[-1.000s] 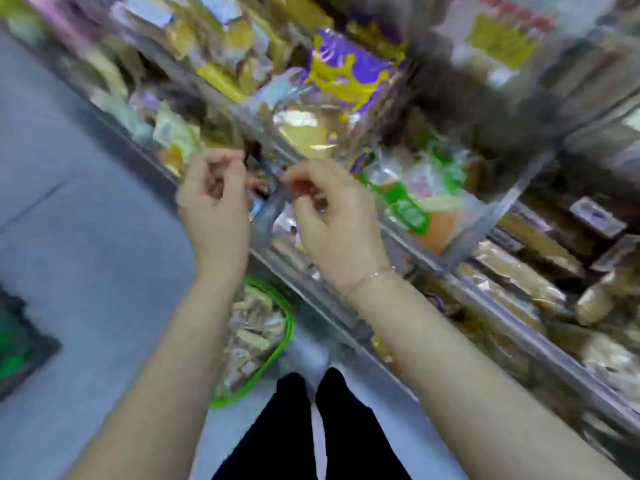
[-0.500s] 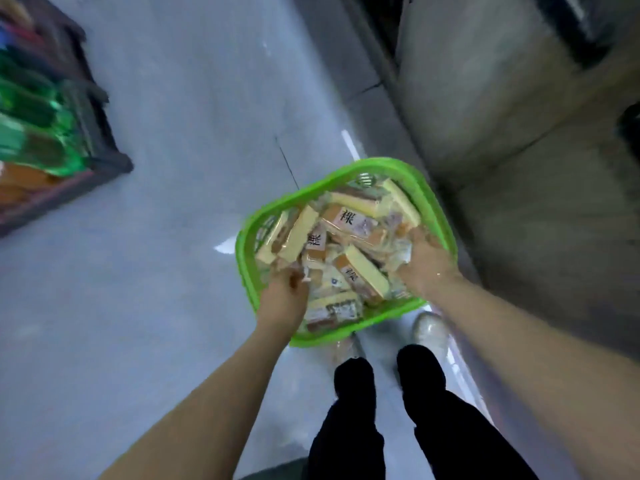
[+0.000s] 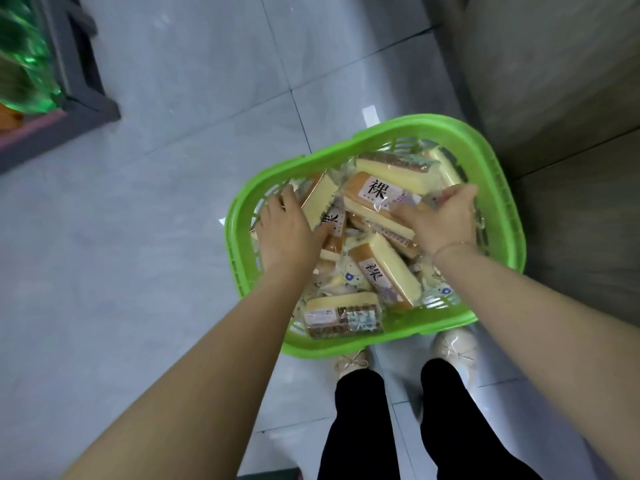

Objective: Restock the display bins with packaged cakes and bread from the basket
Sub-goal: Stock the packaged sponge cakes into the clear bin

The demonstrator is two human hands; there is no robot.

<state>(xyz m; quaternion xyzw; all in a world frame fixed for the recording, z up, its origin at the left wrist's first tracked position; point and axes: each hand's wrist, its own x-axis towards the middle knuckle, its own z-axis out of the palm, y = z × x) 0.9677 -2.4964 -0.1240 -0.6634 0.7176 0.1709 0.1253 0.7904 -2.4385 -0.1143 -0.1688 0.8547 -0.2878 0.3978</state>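
- Green plastic basket (image 3: 507, 202): rounded-rectangular, with slotted walls and a broad smooth rim; it stands on the floor (image 3: 156, 220) just ahead of the person's shoes (image 3: 453, 346).
- Packaged cakes (image 3: 384, 275): wedge-shaped and slab-shaped pieces, pale yellow with brown crusts, each sealed in glossy clear film; several carry a white label with a large black character. They lie heaped at mixed angles and fill the basket.
- Left hand (image 3: 287, 230): inside the basket at its left wall, palm down on the heap, fingers bent over a tilted cake (image 3: 320, 197) and thumb lying against a labelled packet (image 3: 334, 221); whether it truly grips a packet cannot be told.
- Right hand (image 3: 441, 220): inside the basket toward its right wall, palm down, fingers curled over the crinkled film end of the long labelled cake (image 3: 375, 199) that lies across the middle of the heap; a thin bracelet circles the wrist.
- Near-rim cake (image 3: 343, 315): a slab with a speckled brown side and printed label, lying flat against the basket's near wall, untouched by either hand.
- Floor: large glossy grey tiles with thin dark joints and soft reflections.
- Dark grey shelf base (image 3: 69, 112): at the upper left, well apart from the basket, holding blurred green wrapped goods (image 3: 24, 57).
- Grey matte panel (image 3: 554, 81): to the right, just beside the basket's far right corner.
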